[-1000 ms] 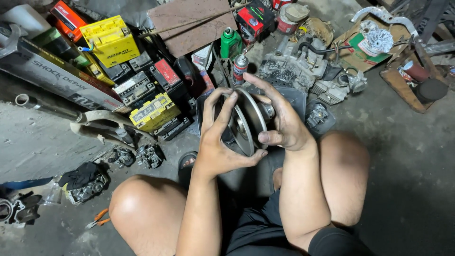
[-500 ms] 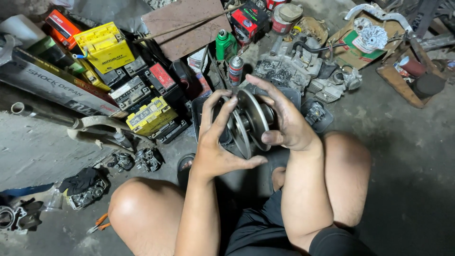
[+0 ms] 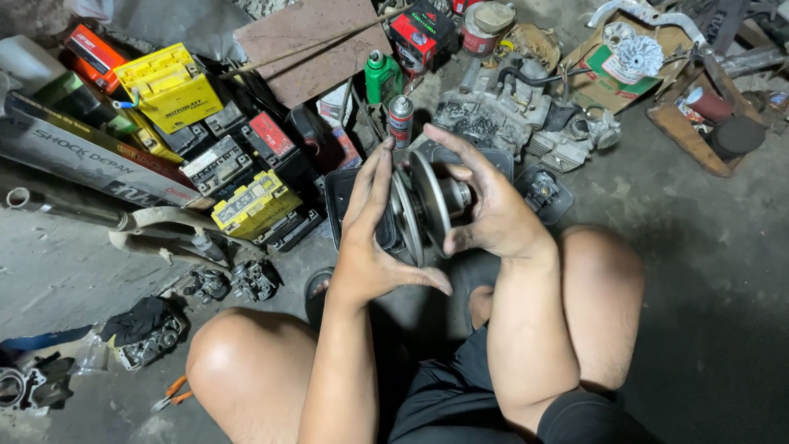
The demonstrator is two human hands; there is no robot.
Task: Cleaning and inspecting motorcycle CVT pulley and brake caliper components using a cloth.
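Plainly, both hands clasp a round metal pulley assembly [image 3: 427, 205] held on edge above the concrete floor [image 3: 707, 271], between the person's bare knees. The left hand [image 3: 370, 238] presses flat against its near disc, fingers spread upward, and hides most of that face. The right hand [image 3: 485, 205] wraps the far side, thumb and fingers curled over the hub, so the centre is only partly seen. Behind the pulley lies a dark tray [image 3: 341, 201], mostly covered by the hands. Left of it sit yellow batteries [image 3: 168, 82] and black ones in a heap, their edges overlapping so that a count is hard. A green bottle [image 3: 380, 76] and a spray can [image 3: 400, 119] stand just beyond. An engine casing [image 3: 493, 115] lies further back, its details murky. Orange-handled pliers [image 3: 173, 393] lie near the left knee, their tips hard to make out.
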